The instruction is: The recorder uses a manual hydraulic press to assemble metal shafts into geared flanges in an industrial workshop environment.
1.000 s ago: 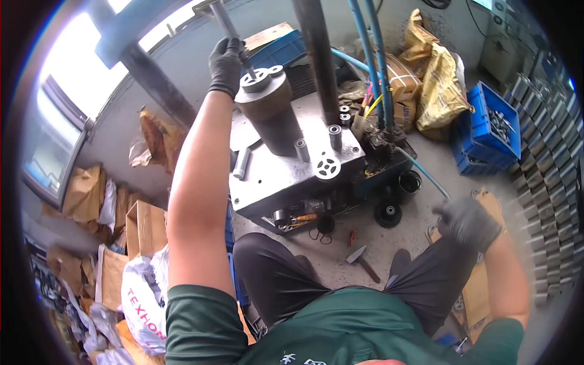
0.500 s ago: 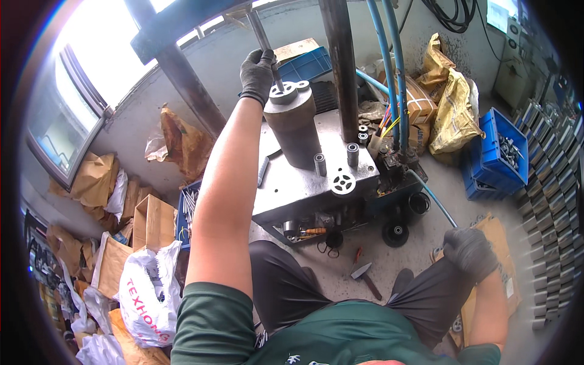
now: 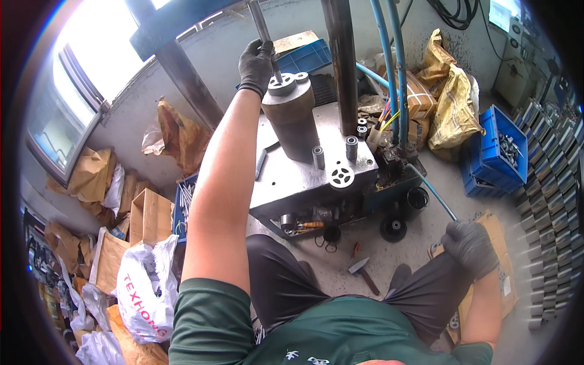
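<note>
My left hand (image 3: 256, 63), in a dark glove, is stretched forward and shut on a thin steel rod (image 3: 263, 27) that stands in the top of a dark metal cylinder (image 3: 292, 118). A perforated disc (image 3: 287, 83) caps the cylinder, which stands on a grey steel press table (image 3: 304, 173). My right hand (image 3: 469, 247), also gloved, rests closed on my right knee, with a blue hose (image 3: 433, 193) ending just beside it; whether it grips anything is hidden. Another perforated disc (image 3: 341, 176) and two short bushings (image 3: 351, 146) lie on the table.
A thick press column (image 3: 342, 61) and blue hoses (image 3: 389, 55) rise behind the table. A hammer (image 3: 362, 272) lies on the floor between my legs. Blue crates of metal parts (image 3: 496, 152) stand right, yellow sacks (image 3: 453, 103) behind, cardboard boxes (image 3: 149, 216) and bags left.
The view has shifted so the press sits slightly lower and further right. My left hand keeps its hold on the rod above the cylinder; my right hand stays on my knee.
</note>
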`<state>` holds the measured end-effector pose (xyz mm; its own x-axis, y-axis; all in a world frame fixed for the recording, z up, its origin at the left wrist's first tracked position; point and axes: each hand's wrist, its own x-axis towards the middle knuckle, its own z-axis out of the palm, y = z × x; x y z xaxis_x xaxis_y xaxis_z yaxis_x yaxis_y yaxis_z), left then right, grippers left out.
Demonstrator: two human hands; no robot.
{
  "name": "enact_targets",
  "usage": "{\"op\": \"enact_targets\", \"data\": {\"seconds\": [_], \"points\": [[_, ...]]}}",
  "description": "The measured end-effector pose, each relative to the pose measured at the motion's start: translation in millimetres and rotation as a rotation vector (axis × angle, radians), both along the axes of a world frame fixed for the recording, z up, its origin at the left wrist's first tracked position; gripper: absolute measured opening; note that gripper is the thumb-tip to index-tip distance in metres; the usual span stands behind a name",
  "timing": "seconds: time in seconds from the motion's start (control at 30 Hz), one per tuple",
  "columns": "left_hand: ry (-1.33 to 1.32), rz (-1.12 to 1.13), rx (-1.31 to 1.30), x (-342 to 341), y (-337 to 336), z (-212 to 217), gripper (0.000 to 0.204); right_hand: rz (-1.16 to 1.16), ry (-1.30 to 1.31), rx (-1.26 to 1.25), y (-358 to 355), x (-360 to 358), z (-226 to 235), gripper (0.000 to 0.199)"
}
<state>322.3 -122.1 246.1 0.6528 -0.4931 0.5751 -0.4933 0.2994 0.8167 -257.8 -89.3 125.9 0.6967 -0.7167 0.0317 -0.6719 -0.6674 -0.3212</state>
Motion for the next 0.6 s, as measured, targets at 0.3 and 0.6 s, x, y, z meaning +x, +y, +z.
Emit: {"op": "enact_targets", "data": {"seconds": [0.3,0.6], "points": [[-0.017,-0.013,-0.053,17.0,-7.9,-5.6,0.028,0.003,-0.01,-0.007,-3.9,1.8,0.6,0.021],[-0.076,0.086,0.002,-3.5,1.1,-37.4,0.027,0.096,-0.249,-0.101,-44.0,11.9,18.7,0.029]]}}
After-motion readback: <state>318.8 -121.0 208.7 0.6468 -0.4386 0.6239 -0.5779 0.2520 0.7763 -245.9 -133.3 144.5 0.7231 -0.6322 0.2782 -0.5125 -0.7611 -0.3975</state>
